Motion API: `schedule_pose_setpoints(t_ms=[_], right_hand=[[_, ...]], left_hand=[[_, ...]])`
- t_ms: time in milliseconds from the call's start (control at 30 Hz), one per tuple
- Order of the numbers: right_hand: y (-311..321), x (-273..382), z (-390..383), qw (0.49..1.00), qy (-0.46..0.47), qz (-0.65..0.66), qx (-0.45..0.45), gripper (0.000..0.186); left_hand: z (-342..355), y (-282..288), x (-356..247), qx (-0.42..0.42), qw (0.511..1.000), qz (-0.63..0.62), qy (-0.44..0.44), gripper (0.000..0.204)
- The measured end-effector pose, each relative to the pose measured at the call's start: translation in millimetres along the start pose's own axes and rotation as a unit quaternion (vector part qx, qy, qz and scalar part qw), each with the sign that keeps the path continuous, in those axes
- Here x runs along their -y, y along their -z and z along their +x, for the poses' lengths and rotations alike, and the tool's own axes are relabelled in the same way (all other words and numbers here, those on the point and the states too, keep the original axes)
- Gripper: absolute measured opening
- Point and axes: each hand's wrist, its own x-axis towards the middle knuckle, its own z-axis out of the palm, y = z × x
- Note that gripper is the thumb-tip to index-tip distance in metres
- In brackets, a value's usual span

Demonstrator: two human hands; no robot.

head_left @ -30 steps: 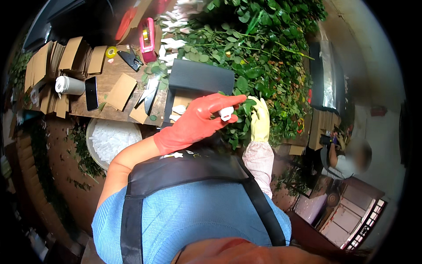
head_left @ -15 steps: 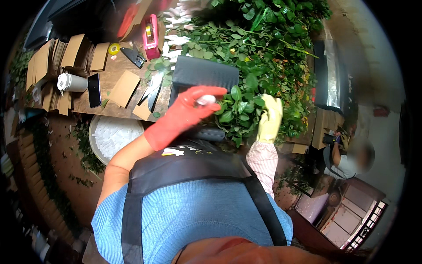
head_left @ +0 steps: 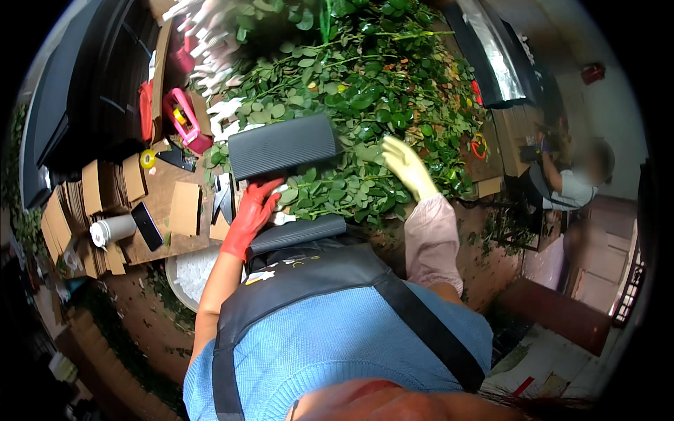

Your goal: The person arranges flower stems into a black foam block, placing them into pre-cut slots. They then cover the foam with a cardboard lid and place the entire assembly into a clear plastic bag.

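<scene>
My left hand [head_left: 254, 215], in a red rubber glove, is at the left end of a layer of leafy rose stems [head_left: 344, 193]. Its fingertips are closed around a small white-covered rose head [head_left: 281, 188]. Those stems lie across a dark ridged sheet [head_left: 284, 147], whose far flap stands raised behind them and whose near edge shows by my apron. Another white-covered head [head_left: 281, 218] sits just below my left fingers. Over the leaves to the right, my right hand [head_left: 407, 165], in a pale yellow glove, has its fingers stretched out and holds nothing.
A leafy heap [head_left: 379, 84] covers the far table, with white-covered heads [head_left: 210, 49] at its left. Scissors [head_left: 223, 200], a cardboard piece [head_left: 185, 208], a phone [head_left: 148, 226], a white cup [head_left: 112, 230] and a pink tape dispenser [head_left: 186, 123] lie left. A co-worker [head_left: 562, 175] is at right.
My left hand has lowered leftward with the rose, laying it down at the sheet's left end. My right hand has come off the leaves and straightened its fingers. The whole view has shifted.
</scene>
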Motion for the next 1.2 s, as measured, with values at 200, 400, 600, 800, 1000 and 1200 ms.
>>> schedule_pose_setpoints(t_ms=[200, 400, 600, 800, 1000, 1200], right_hand=[[-52.2, 56.5, 71.9, 0.865, 0.186, -0.465, 0.037, 0.047], [-116.8, 75.2, 138.9, 0.766, 0.128, -0.627, 0.063, 0.037], [-44.0, 122.7, 115.7, 0.863, 0.17, -0.47, -0.068, 0.035], [-14.8, 134.0, 102.1, 0.756, 0.32, -0.569, -0.043, 0.038], [-16.2, 192.3, 97.0, 0.629, 0.551, -0.517, -0.181, 0.067], [-23.8, 212.2, 31.2, 0.879, 0.402, -0.251, -0.063, 0.039]], left_hand=[[2.5, -4.6, 2.5, -0.014, 0.996, 0.082, -0.016, 0.042], [1.2, -9.1, 6.3, -0.038, 0.999, 0.037, -0.014, 0.027], [-0.7, -11.9, 7.3, -0.039, 0.998, 0.031, -0.026, 0.023], [0.4, -14.3, 15.3, -0.086, 0.991, 0.053, -0.089, 0.026], [1.8, -15.6, 22.1, -0.06, 0.994, 0.061, -0.074, 0.025], [4.5, -17.2, 21.9, -0.076, 0.992, 0.066, -0.072, 0.026]])
